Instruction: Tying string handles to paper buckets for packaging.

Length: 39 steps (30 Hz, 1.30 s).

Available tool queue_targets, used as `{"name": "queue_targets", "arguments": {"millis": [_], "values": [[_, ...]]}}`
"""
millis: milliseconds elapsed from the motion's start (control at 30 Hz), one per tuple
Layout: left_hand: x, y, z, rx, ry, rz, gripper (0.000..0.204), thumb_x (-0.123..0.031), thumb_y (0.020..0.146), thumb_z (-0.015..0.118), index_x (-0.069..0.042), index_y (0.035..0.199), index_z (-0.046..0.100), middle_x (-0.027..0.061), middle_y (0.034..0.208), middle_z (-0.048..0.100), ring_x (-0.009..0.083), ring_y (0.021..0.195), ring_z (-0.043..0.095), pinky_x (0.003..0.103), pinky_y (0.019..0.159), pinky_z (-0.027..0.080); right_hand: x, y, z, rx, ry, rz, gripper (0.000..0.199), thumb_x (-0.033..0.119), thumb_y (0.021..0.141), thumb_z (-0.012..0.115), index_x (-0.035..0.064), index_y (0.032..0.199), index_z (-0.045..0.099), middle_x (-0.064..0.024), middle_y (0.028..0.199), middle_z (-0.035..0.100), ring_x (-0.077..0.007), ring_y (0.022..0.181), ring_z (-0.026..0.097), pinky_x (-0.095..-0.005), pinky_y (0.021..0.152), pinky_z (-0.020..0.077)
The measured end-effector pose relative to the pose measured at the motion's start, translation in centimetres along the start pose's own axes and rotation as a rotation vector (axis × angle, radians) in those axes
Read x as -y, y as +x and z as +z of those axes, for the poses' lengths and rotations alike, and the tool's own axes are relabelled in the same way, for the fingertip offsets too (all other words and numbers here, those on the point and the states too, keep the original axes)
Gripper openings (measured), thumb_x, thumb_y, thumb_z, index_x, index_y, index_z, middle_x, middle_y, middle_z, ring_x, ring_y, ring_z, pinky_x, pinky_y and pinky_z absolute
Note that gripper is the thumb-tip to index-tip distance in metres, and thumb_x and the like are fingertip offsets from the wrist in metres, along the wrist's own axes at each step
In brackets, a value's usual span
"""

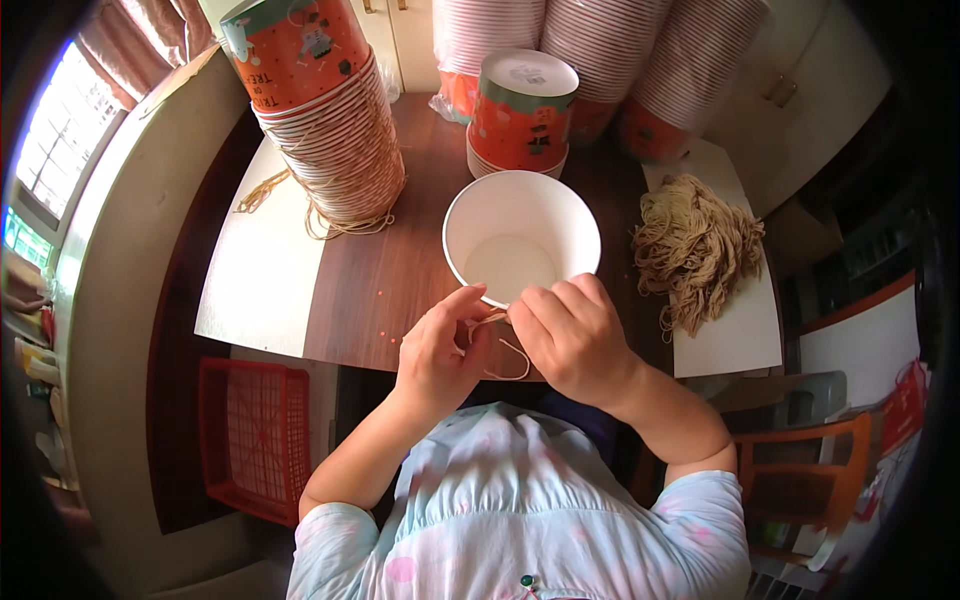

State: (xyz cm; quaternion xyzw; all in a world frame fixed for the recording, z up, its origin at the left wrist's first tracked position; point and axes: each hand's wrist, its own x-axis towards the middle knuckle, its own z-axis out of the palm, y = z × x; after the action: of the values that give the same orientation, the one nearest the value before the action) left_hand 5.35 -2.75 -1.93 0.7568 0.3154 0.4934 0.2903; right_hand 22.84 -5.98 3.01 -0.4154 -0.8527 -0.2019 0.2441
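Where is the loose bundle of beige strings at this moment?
In the head view, the loose bundle of beige strings lies on a white sheet at the right of the brown wooden table, right of the open white paper bucket.

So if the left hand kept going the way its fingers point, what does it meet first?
Probably the near rim of the open white paper bucket; the left hand points up and right at it, pinching tan string, though depth is unclear.
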Motion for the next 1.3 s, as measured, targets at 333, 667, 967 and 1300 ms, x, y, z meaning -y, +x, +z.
{"name": "queue_targets", "arguments": {"millis": [333, 667, 967, 1300], "values": [[0.3, -0.5, -0.1, -0.011, 0.033, 0.113, 0.041, 0.011, 0.078, 0.064, 0.003, 0.116, 0.053, 0.0119, 0.096, 0.068, 0.019, 0.078, 0.068, 0.026, 0.063, 0.055, -0.4, -0.6, -0.4, -0.1, 0.48, 0.24, 0.029, 0.006, 0.065, 0.076, 0.0069, 0.092, 0.063, -0.0041, 0.087, 0.061, -0.0209, 0.073, 0.058, -0.0331, 0.066, 0.0424], [-0.1, 0.2, 0.2, -0.038, 0.125, 0.138, 0.043, 0.01, 0.077, 0.064, 0.0, 0.117, 0.054, 0.0066, 0.088, 0.067, 0.0073, 0.063, 0.058, 0.02, 0.055, 0.047, -0.1, 1.5, -0.4, 0.023, 0.351, 0.177, 0.014, 0.006, 0.072, 0.07, 0.0063, 0.079, 0.058, -0.0056, 0.076, 0.056, -0.0238, 0.068, 0.055, -0.036, 0.064, 0.0404], [-0.1, -1.3, 1.1, -0.081, -0.231, -0.289, 0.027, 0.006, 0.082, 0.064, 0.001, 0.107, 0.057, 0.0049, 0.089, 0.065, 0.0085, 0.074, 0.06, 0.022, 0.067, 0.049, 4.1, -3.2, 2.9, -0.162, 0.289, 0.44, 0.017, 0.001, 0.075, 0.068, 0.0045, 0.089, 0.059, -0.0077, 0.083, 0.057, -0.0254, 0.07, 0.058, -0.0353, 0.063, 0.0449], [1.5, -1.3, 1.1, -0.152, -0.824, -0.634, 0.028, 0.005, 0.083, 0.064, 0.003, 0.107, 0.05, 0.0104, 0.088, 0.065, 0.0137, 0.079, 0.064, 0.024, 0.073, 0.053, 4.3, -2.2, 6.2, -0.263, 0.522, 0.619, 0.018, -0.004, 0.078, 0.062, -0.0005, 0.095, 0.063, -0.0127, 0.089, 0.061, -0.0265, 0.072, 0.064, -0.0342, 0.061, 0.052]]}}
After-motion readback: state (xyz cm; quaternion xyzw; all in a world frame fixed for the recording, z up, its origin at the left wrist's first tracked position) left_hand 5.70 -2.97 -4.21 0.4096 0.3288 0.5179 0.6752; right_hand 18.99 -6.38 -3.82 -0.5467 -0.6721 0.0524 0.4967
